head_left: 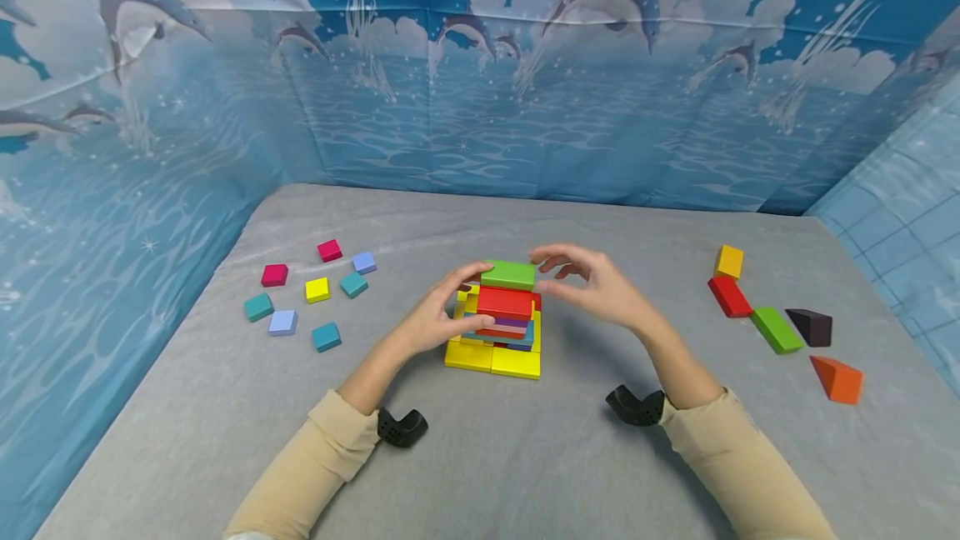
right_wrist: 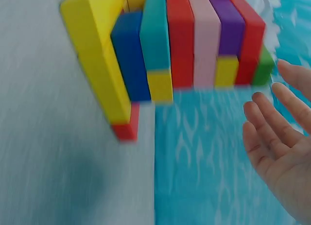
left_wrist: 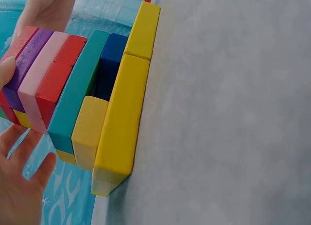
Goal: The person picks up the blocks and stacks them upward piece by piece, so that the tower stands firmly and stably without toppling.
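A layered stack of coloured blocks stands mid-table on a base of yellow blocks (head_left: 514,362). On top lies a green block (head_left: 508,275), above a red block (head_left: 504,303). My left hand (head_left: 441,311) is at the stack's left side. Its thumb touches the front near the purple block (left_wrist: 30,64), and its other fingers are spread and fairly straight. Just right of the green block, my right hand (head_left: 592,282) hovers with loosely bent fingers. The right wrist view shows that hand (right_wrist: 284,142) apart from the stack, holding nothing.
Several small pink, blue, teal and yellow blocks, such as a yellow one (head_left: 317,290), lie scattered at the left. On the right are yellow, red and green blocks (head_left: 777,330), a dark block (head_left: 810,327) and an orange wedge (head_left: 837,380). A dolphin-print curtain (head_left: 480,123) hangs behind the grey table.
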Demonstrator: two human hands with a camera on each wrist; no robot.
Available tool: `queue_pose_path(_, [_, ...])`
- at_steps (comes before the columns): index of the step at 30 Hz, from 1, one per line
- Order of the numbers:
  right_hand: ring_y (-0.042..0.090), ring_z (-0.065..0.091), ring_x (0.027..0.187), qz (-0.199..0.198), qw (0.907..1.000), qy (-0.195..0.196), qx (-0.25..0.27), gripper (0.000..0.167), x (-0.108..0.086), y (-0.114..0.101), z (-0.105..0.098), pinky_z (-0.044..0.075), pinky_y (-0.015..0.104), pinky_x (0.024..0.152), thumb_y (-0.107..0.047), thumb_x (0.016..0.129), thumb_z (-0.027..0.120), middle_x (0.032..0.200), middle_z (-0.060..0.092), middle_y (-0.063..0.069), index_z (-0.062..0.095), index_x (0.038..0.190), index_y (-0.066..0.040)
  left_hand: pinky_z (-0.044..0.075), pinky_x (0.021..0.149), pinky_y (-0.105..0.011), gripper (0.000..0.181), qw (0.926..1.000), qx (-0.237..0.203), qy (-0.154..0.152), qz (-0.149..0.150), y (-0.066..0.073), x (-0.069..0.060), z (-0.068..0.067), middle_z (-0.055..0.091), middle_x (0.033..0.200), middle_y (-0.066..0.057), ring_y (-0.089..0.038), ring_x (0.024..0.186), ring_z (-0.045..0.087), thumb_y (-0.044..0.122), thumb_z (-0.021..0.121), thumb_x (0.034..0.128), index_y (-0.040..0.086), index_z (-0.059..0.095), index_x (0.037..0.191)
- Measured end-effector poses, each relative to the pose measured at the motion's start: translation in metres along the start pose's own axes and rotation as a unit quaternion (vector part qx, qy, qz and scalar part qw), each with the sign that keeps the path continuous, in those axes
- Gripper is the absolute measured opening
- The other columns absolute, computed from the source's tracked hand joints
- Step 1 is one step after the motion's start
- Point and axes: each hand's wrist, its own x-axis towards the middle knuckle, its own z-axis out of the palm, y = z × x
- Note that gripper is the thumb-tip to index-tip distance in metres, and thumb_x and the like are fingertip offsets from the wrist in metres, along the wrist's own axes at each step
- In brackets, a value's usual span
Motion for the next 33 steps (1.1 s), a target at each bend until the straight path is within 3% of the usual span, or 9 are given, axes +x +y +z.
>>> queue_pose_path(3, [0.025,0.054,0.101,0.017,0.9987,0.048,-0.012,0.035,-0.018,0.010,-0.018,0.045,0.020,0.082,0.001,0.087,0.058,0.117,0.056,0.018,0.052,0.121,0.006,0.036,0.098,-0.046,0.067,1.0000,0.002,0.001,-0.006,0.007,0.000,0.000,0.038,0.140,-0.009,-0.024,0.119,0.040,0.007,0.067,0.0814,0.013,0.034,0.139])
queue_pose_path(6, [0.012,0.053,0.098,0.058,0.9908,0.114,-0.043,0.035,-0.042,0.043,-0.041,0.043,0.013,0.079,-0.008,0.089,0.058,0.115,0.057,0.016,0.052,0.122,0.002,0.035,0.098,-0.048,0.065,1.0000,-0.003,0.001,-0.003,0.021,-0.002,-0.002,0.038,0.139,-0.015,-0.028,0.118,0.041,0.002,0.066,0.0809,0.007,0.034,0.137])
queue_pose_path(10, [-0.001,0.050,0.094,0.135,0.9659,0.194,-0.105,0.041,-0.079,0.091,-0.072,0.040,0.008,0.074,-0.023,0.090,0.059,0.113,0.057,0.012,0.052,0.126,-0.006,0.035,0.098,-0.049,0.063,1.0000,-0.006,0.002,0.000,0.034,-0.003,-0.005,0.038,0.137,-0.017,-0.028,0.117,0.041,0.001,0.065,0.0811,0.003,0.035,0.136])
queue_pose_path(12, [0.001,0.051,0.092,0.162,0.9496,0.223,-0.149,0.042,-0.097,0.112,-0.085,0.039,0.009,0.071,-0.025,0.089,0.059,0.111,0.057,0.013,0.052,0.126,-0.006,0.035,0.098,-0.050,0.062,1.0000,-0.008,0.002,-0.001,0.035,-0.003,-0.005,0.039,0.137,-0.017,-0.029,0.117,0.041,0.001,0.065,0.0812,0.003,0.035,0.136])
queue_pose_path(16, [0.027,0.051,0.098,0.207,0.9225,0.233,-0.227,0.041,-0.125,0.126,-0.102,0.048,0.036,0.077,-0.018,0.089,0.058,0.111,0.052,0.022,0.050,0.123,0.003,0.035,0.097,-0.051,0.062,0.9999,-0.012,0.000,0.000,0.035,-0.003,-0.005,0.039,0.136,-0.018,-0.029,0.117,0.041,0.000,0.064,0.0812,0.003,0.035,0.136])
queue_pose_path(19, [0.043,0.045,0.098,0.243,0.9078,0.211,-0.268,0.041,-0.136,0.123,-0.107,0.041,0.058,0.078,-0.012,0.088,0.060,0.113,0.047,0.030,0.048,0.121,0.008,0.035,0.097,-0.052,0.062,0.9999,-0.013,-0.001,0.001,0.034,-0.003,-0.004,0.039,0.136,-0.019,-0.030,0.116,0.041,-0.001,0.064,0.0811,0.003,0.035,0.136])
queue_pose_path(23, [0.046,0.041,0.098,0.286,0.8907,0.180,-0.304,0.046,-0.143,0.126,-0.109,0.040,0.061,0.080,-0.013,0.084,0.065,0.115,0.043,0.034,0.048,0.120,0.010,0.035,0.097,-0.052,0.062,0.9999,-0.013,0.000,0.000,0.033,-0.002,-0.004,0.039,0.135,-0.019,-0.030,0.116,0.041,-0.002,0.063,0.0811,0.003,0.035,0.136])
queue_pose_path(28, [0.046,0.039,0.100,0.300,0.8882,0.170,-0.304,0.045,-0.145,0.131,-0.108,0.039,0.062,0.082,-0.012,0.084,0.065,0.118,0.041,0.035,0.049,0.120,0.010,0.035,0.098,-0.051,0.061,0.9999,-0.012,0.001,-0.005,0.034,-0.002,-0.004,0.039,0.136,-0.019,-0.030,0.117,0.041,-0.001,0.063,0.0815,0.003,0.035,0.135])
queue_pose_path(33, [0.043,0.042,0.094,0.275,0.9059,0.162,-0.278,0.039,-0.143,0.129,-0.107,0.041,0.058,0.076,-0.009,0.085,0.063,0.115,0.044,0.033,0.052,0.119,0.006,0.035,0.098,-0.050,0.061,0.9999,-0.012,0.000,-0.012,0.035,-0.002,-0.004,0.039,0.136,-0.018,-0.030,0.117,0.040,-0.001,0.063,0.0817,0.003,0.035,0.136])
